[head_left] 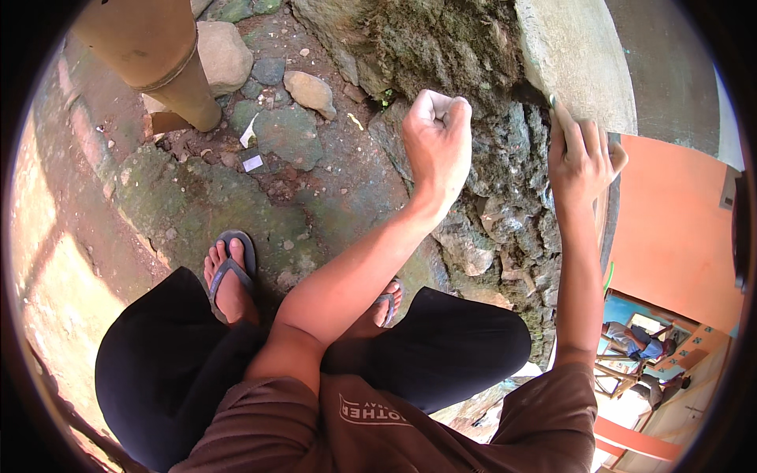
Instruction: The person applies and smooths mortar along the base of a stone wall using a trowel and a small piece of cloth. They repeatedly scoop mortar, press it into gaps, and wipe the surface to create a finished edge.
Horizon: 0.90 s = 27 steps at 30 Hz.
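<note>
My left hand (438, 142) is closed in a fist above the rough stone wall, thumb folded over the curled fingers. Pale dust shows on its knuckles, and whatever it may hold is hidden. On the right, my right hand (582, 162) reaches up to the pale concrete slab (579, 63) on top of the wall. Its index finger is stretched out and its tip touches the slab's lower edge. The other fingers are loosely bent and apart. A tiny light spot shows at that fingertip, too small to make out. Below the slab, the dark rock face (441, 55) is mossy and uneven.
At the upper left stands a brown pillar-like post (150, 55) beside a large round stone (225, 57). Smaller stones, one tan (310, 93), lie on uneven ground. An orange wall (670, 229) stands at the right; people (643, 343) sit farther back. My sandalled feet (233, 276) are below.
</note>
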Available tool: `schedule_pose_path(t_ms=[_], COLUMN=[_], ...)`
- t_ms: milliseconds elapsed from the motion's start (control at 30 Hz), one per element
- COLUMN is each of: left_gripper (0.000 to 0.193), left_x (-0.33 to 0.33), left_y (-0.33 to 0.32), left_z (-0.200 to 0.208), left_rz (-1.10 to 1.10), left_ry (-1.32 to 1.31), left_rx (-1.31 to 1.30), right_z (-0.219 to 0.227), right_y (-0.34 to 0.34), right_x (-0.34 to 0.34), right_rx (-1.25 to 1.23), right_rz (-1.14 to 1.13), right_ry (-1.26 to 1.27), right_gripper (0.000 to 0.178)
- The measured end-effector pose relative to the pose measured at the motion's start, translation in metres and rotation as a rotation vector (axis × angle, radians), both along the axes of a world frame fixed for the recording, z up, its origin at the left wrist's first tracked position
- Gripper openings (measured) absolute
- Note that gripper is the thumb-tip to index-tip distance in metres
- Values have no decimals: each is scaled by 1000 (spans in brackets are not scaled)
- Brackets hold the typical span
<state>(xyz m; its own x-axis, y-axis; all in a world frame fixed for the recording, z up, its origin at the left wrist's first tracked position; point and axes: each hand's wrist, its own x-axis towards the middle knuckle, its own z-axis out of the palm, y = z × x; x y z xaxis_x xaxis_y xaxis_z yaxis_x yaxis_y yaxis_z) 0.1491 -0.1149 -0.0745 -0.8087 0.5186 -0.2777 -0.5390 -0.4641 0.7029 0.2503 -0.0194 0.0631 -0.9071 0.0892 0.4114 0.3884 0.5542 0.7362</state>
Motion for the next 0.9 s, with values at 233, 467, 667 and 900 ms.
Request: schedule_pose_path(t_ms=[233,467,667,900], left_gripper=[19,18,17,18], left_x=[-20,-31,-32,-16], left_y=[1,-5,6,2], left_z=[1,-13,-16,-11], left_rz=[26,41,105,18], left_ry=[-97,-88,-55,-93], left_rx=[24,-52,-22,-34], right_z=[-4,2,-1,1], right_y=[3,-3,-1,-3], right_x=[-10,11,-14,4], right_rx=[10,-13,-18,-17], right_rz=[-9,-53,-45,-55], right_ry=[-38,9,27,20], right_gripper=[16,19,11,17])
